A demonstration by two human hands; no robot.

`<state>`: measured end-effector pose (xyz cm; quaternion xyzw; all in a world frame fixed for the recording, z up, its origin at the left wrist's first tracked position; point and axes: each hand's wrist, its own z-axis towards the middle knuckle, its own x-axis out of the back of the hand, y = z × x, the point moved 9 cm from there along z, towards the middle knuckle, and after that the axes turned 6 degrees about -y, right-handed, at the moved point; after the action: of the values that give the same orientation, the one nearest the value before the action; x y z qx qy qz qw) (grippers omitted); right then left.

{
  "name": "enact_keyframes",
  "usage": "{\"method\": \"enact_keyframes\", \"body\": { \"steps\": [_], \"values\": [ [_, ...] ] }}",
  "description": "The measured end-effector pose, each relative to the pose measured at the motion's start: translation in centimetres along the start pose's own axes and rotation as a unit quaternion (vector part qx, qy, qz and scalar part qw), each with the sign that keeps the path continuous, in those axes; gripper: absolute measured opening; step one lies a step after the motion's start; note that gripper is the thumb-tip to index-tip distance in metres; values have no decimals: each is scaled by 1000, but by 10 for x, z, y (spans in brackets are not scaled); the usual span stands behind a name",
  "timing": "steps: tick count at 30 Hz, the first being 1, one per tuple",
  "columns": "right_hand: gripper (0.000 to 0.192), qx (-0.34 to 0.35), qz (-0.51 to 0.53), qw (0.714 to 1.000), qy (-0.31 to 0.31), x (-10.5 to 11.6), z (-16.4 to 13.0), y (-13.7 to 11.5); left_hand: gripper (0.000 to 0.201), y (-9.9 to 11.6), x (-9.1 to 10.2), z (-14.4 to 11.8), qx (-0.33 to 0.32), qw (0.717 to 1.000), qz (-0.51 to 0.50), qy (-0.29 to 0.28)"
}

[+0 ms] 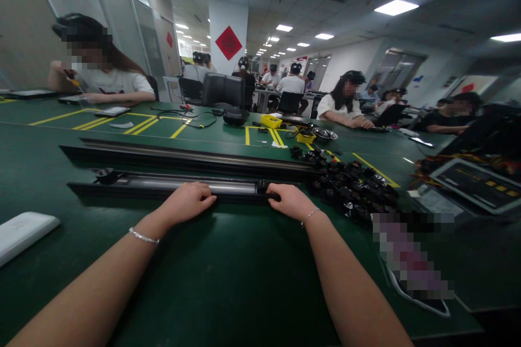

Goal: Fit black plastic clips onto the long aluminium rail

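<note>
Head view: left hand (190, 200) and right hand (290, 200) rest curled on the near rail (163, 186) on the green table (228, 260). One black clip (262, 186) appears fitted; piled clips (350, 187) remain unfitted.

Both forearms run in from 6 o'clock toward 12. Left hand (188, 200) palm down, fingers curled, pointing 3 o'clock. Right hand (291, 201) palm down, fingers curled toward 9. Bracelet on each wrist.

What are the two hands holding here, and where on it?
Both hands rest on the near long black rail with a silvery channel: left hand near its middle, right hand by its right end. A closed grip cannot be told.
</note>
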<state>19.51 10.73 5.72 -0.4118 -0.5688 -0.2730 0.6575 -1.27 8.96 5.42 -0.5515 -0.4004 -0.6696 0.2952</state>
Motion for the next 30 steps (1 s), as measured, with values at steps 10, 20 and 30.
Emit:
{"method": "enact_keyframes", "body": {
  "steps": [10,20,30],
  "values": [
    [19,12,18,1000,3,0,0,2,39,1,2,0,4,1000,-2,-2],
    [16,8,14,1000,15,2,-1,5,38,3,2,-1,2,1000,3,-5],
    [15,16,21,999,17,4,-3,4,37,3,2,-1,3,1000,-5,-5]
  ]
}}
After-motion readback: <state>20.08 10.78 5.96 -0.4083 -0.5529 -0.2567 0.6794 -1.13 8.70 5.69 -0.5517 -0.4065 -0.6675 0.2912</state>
